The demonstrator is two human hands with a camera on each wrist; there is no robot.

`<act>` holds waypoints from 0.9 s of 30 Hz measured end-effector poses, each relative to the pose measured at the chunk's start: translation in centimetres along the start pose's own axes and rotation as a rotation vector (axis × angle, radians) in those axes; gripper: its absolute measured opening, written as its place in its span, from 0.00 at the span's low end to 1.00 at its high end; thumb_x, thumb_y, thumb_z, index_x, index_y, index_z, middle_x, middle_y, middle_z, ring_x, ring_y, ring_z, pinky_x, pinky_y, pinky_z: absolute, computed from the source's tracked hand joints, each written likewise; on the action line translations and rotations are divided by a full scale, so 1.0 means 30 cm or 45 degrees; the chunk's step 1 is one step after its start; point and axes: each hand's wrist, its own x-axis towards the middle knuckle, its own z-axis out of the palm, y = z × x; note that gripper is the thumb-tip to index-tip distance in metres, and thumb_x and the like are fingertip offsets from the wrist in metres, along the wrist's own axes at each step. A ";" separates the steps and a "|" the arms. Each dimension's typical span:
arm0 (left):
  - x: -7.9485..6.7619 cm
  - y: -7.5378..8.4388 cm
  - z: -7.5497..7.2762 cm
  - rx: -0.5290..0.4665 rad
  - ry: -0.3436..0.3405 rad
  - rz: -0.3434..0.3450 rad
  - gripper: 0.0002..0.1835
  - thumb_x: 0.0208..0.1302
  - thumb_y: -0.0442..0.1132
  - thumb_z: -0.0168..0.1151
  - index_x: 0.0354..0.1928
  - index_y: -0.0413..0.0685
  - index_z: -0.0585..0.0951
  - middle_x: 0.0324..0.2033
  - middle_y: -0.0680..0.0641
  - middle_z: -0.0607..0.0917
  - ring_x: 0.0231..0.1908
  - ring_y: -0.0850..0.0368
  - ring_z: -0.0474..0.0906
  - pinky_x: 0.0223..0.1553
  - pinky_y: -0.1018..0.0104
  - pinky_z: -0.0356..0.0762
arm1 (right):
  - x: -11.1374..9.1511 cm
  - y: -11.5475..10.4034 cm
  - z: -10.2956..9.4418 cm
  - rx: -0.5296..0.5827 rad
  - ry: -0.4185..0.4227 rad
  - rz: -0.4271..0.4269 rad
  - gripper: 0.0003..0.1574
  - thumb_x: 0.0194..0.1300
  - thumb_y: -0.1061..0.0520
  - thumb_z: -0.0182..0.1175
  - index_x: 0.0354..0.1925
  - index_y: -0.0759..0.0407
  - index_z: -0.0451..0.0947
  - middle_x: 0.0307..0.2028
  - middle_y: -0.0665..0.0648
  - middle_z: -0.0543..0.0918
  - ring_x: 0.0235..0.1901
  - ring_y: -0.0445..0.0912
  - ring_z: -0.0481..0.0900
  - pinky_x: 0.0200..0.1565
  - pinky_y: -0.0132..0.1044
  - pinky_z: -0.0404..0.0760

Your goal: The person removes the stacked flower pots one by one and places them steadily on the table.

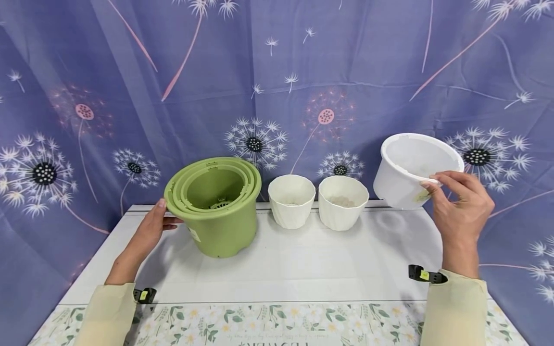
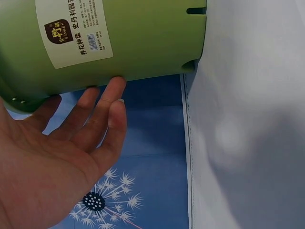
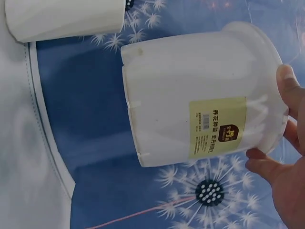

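Observation:
A white flower pot (image 1: 396, 185) hangs tilted above the table's right side. My right hand (image 1: 465, 206) pinches its rim between thumb and fingers; a yellowish label (image 3: 218, 128) shows on its wall in the right wrist view. At the left stands a stack of green flower pots (image 1: 225, 230), nested one inside another. Beside the stack, my left hand (image 1: 147, 230) touches the outer pot, its thumb at the rim. In the left wrist view, fairly straight fingers (image 2: 86, 109) rest their tips against the green wall, below a pale label (image 2: 76, 33).
Two small white faceted pots (image 1: 292, 211) (image 1: 343, 216) stand side by side at the table's back middle, with pale contents that I cannot identify. A white cloth with a flowered front border covers the table (image 1: 303, 269). Behind it hangs a blue dandelion-print curtain (image 1: 277, 72).

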 end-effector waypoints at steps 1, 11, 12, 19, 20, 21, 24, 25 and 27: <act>0.000 -0.001 0.000 -0.001 0.000 -0.001 0.35 0.88 0.57 0.24 0.80 0.40 0.62 0.61 0.35 0.76 0.50 0.59 0.86 0.50 0.63 0.85 | -0.002 0.007 -0.002 -0.002 -0.008 0.004 0.12 0.55 0.67 0.82 0.39 0.69 0.92 0.41 0.69 0.89 0.44 0.19 0.74 0.49 0.18 0.67; -0.001 -0.001 -0.001 -0.017 0.000 0.000 0.35 0.88 0.57 0.24 0.79 0.39 0.63 0.57 0.49 0.78 0.49 0.62 0.86 0.50 0.65 0.84 | -0.034 0.076 -0.012 -0.019 -0.145 0.059 0.14 0.57 0.68 0.80 0.43 0.68 0.92 0.44 0.67 0.88 0.49 0.19 0.73 0.49 0.19 0.67; -0.002 -0.001 -0.002 -0.018 0.002 0.001 0.35 0.88 0.57 0.24 0.79 0.39 0.63 0.57 0.50 0.78 0.49 0.63 0.85 0.50 0.65 0.84 | -0.037 0.083 -0.011 -0.009 -0.151 0.059 0.14 0.56 0.69 0.80 0.43 0.68 0.92 0.44 0.66 0.88 0.49 0.20 0.73 0.48 0.19 0.67; -0.001 -0.003 -0.001 -0.017 0.001 0.007 0.35 0.88 0.56 0.24 0.79 0.40 0.64 0.58 0.48 0.78 0.49 0.66 0.84 0.51 0.64 0.85 | -0.050 0.121 -0.016 0.045 -0.181 0.015 0.14 0.52 0.75 0.79 0.40 0.72 0.91 0.43 0.68 0.88 0.49 0.22 0.75 0.45 0.20 0.65; -0.001 -0.003 0.000 -0.015 0.001 0.008 0.35 0.88 0.56 0.24 0.79 0.40 0.64 0.59 0.47 0.78 0.49 0.67 0.84 0.51 0.64 0.85 | -0.052 0.124 -0.017 0.050 -0.186 0.017 0.14 0.52 0.76 0.79 0.40 0.73 0.91 0.43 0.67 0.88 0.48 0.22 0.75 0.45 0.20 0.65; -0.001 -0.002 0.000 -0.010 0.002 0.009 0.35 0.88 0.56 0.24 0.79 0.40 0.65 0.59 0.45 0.78 0.48 0.67 0.84 0.51 0.64 0.85 | -0.055 0.126 -0.017 0.050 -0.189 0.026 0.14 0.52 0.76 0.78 0.40 0.73 0.91 0.43 0.66 0.88 0.48 0.22 0.76 0.44 0.20 0.65; -0.001 -0.002 -0.001 -0.003 0.002 0.013 0.35 0.88 0.55 0.23 0.78 0.40 0.65 0.60 0.42 0.77 0.48 0.69 0.84 0.51 0.64 0.85 | -0.065 0.129 -0.018 0.051 -0.198 0.054 0.14 0.51 0.78 0.78 0.39 0.73 0.90 0.42 0.61 0.88 0.46 0.22 0.75 0.43 0.21 0.63; -0.001 -0.002 -0.001 -0.001 0.002 0.013 0.35 0.88 0.55 0.23 0.78 0.40 0.65 0.60 0.41 0.77 0.48 0.69 0.84 0.51 0.64 0.85 | -0.068 0.129 -0.018 0.059 -0.201 0.060 0.14 0.51 0.79 0.77 0.39 0.73 0.90 0.42 0.59 0.88 0.46 0.23 0.75 0.43 0.21 0.64; -0.002 -0.002 -0.002 0.003 0.000 0.014 0.35 0.88 0.55 0.23 0.78 0.40 0.65 0.61 0.39 0.77 0.48 0.69 0.83 0.51 0.64 0.85 | -0.072 0.129 -0.019 0.073 -0.207 0.058 0.14 0.51 0.80 0.77 0.38 0.74 0.90 0.41 0.55 0.87 0.45 0.23 0.75 0.43 0.21 0.64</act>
